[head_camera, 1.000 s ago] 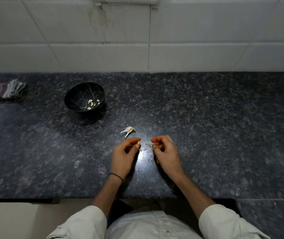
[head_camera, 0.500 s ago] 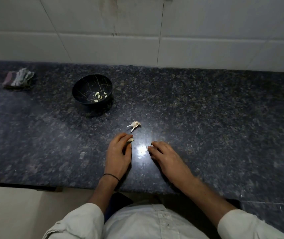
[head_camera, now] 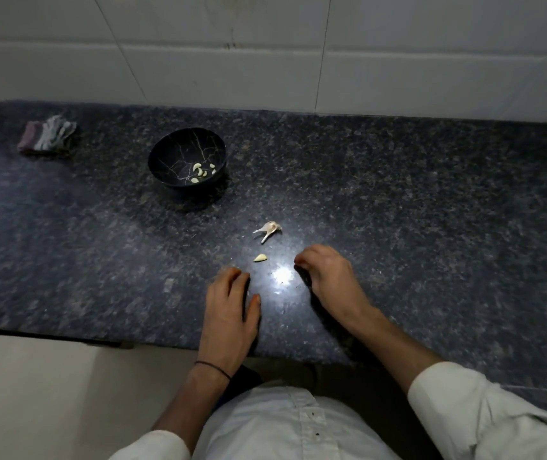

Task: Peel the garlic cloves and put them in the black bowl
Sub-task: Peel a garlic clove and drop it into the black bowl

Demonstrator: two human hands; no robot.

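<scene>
Head camera shows the small pale peeled garlic clove (head_camera: 260,257) lying crosswise on the dark speckled stone counter (head_camera: 431,227), just beyond the nearer, flat and empty left hand (head_camera: 230,310). The right hand (head_camera: 328,277) is curled and I cannot tell its hold. The round black bowl (head_camera: 165,154) stands farther back-left.

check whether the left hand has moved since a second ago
Yes. The left hand has drawn back toward the person, away from the garlic stem; the peeled clove now lies free between them.
</scene>
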